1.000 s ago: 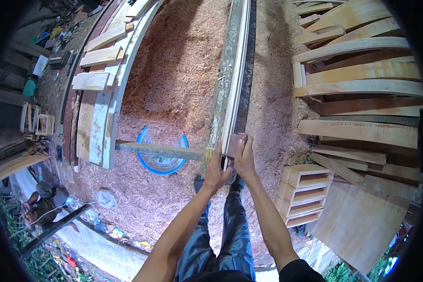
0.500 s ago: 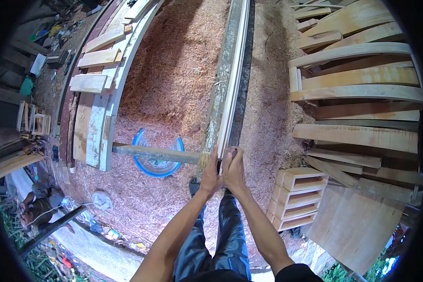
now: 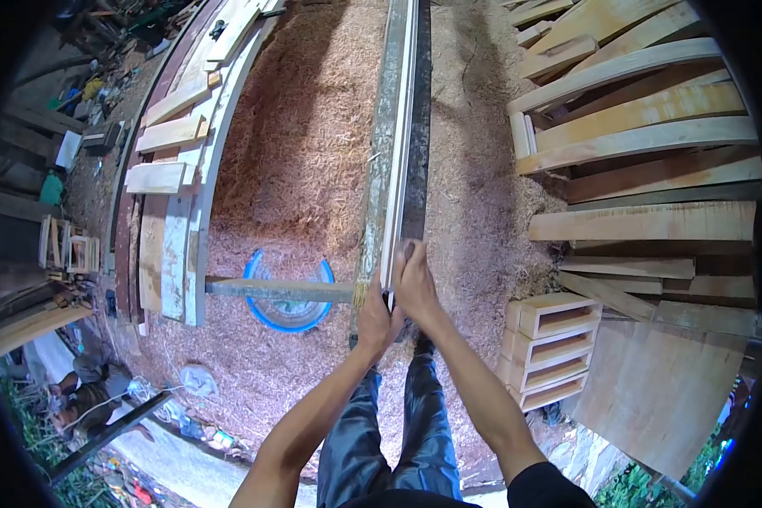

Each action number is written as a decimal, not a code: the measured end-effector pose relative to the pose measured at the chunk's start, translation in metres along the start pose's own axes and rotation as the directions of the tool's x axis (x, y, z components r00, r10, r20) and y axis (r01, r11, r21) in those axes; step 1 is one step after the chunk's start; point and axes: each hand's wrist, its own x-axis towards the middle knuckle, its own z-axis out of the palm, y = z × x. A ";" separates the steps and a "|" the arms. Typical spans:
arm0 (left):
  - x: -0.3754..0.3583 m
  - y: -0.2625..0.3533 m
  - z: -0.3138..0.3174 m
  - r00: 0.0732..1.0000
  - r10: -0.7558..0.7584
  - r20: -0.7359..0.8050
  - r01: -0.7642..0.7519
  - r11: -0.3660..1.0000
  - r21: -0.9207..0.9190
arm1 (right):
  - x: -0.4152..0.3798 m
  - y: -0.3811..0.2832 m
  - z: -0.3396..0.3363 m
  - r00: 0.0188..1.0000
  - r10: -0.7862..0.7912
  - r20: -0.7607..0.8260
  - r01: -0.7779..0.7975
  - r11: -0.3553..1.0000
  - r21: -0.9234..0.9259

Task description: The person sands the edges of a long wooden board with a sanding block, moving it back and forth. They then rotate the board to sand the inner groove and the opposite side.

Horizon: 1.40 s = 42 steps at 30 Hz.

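Observation:
A long, thin pale wood strip [image 3: 401, 135] lies along a worn, paint-stained beam [image 3: 378, 161], running away from me. At its near end are both my hands, close together. My left hand [image 3: 376, 317] is on the left side of the strip's end, its fingers closed around it. On the right, my right hand [image 3: 415, 284] is closed with the thumb on top, around a small dark object [image 3: 410, 250] that is mostly hidden by the fingers. A dark piece shows between the two hands.
A blue-rimmed basin [image 3: 289, 326] sits on the shavings, under a crossbar [image 3: 279, 290]. Boards [image 3: 171, 245] lie on a bench at left. Curved wood pieces [image 3: 643, 152] and box frames [image 3: 559, 305] stand at right. A person [image 3: 93, 394] is at lower left.
The view has shifted, so the beam and strip appear further left. My right hand sits slightly higher relative to my left, with a dark object showing at its fingertips.

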 end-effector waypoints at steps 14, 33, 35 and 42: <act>0.000 0.001 0.007 0.997 -0.038 -0.068 0.045 0.995 0.093 | 0.108 -0.011 -0.021 0.998 0.043 0.048 -0.042 0.999 -0.019; 0.030 0.026 0.009 0.983 -0.062 -0.170 0.104 0.961 0.255 | 0.123 -0.015 -0.026 0.987 0.104 0.123 -0.105 0.994 0.006; 0.030 0.027 0.008 0.982 -0.091 -0.163 0.134 0.952 0.277 | 0.064 0.004 -0.006 0.998 -0.060 -0.010 0.060 0.998 0.023; 0.029 0.024 0.010 0.984 -0.090 -0.151 0.131 0.947 0.294 | 0.134 0.004 -0.015 0.998 -0.055 0.007 0.055 0.997 0.055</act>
